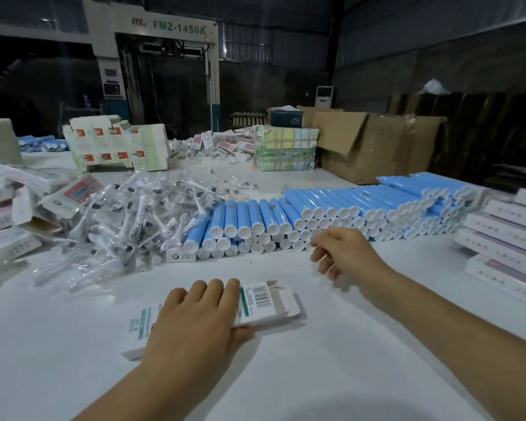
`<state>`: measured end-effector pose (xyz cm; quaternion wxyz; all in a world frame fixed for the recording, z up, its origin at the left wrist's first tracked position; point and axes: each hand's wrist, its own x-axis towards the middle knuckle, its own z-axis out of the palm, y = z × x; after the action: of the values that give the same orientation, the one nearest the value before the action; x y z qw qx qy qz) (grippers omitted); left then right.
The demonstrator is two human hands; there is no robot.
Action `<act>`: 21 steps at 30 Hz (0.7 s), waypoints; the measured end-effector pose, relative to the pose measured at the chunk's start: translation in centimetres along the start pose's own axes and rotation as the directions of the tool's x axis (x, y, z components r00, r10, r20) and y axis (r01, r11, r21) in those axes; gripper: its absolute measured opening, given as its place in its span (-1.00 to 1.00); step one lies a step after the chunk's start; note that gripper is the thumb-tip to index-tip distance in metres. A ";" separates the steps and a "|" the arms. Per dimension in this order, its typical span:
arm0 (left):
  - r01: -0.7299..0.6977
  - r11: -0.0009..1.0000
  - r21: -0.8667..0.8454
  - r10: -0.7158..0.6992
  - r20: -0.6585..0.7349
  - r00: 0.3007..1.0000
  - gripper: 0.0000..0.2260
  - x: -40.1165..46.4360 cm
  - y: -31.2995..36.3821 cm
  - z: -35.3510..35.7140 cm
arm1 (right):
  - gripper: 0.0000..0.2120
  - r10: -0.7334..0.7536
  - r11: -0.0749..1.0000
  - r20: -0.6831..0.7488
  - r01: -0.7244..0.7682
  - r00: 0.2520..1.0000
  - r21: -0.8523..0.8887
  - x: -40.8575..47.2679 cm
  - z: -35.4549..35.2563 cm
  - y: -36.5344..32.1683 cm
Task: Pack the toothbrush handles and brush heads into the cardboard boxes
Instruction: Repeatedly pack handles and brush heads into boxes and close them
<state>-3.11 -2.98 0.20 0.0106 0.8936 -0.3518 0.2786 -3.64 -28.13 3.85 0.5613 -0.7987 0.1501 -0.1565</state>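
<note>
My left hand [195, 317] lies across a flat, glossy white cardboard box [255, 305] on the smooth white table [316, 375], fingers over the top, thumb curled against its near edge; the end flap stands open. My right hand [343, 253] hovers loosely curled and holds nothing, just before the stacked blue cylindrical handles [301, 214] with white ridged caps. Brush heads [134, 217] in crinkly clear wrappers lie heaped to the left.

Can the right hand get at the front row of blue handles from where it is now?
Probably yes: the right hand hovers just before the blue handles, nothing between them.
</note>
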 end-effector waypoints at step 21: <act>0.005 0.996 0.092 0.005 -0.106 0.994 -0.45 1.5 0.0 3.7 | -0.50 0.073 0.375 -0.530 -0.516 0.845 -0.770 23.6 -17.4 1.8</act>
<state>-0.41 -4.73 -2.13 -0.0122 0.8772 -0.3373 0.3415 10.36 -53.25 9.66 0.0259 -0.8769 0.4671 -0.1104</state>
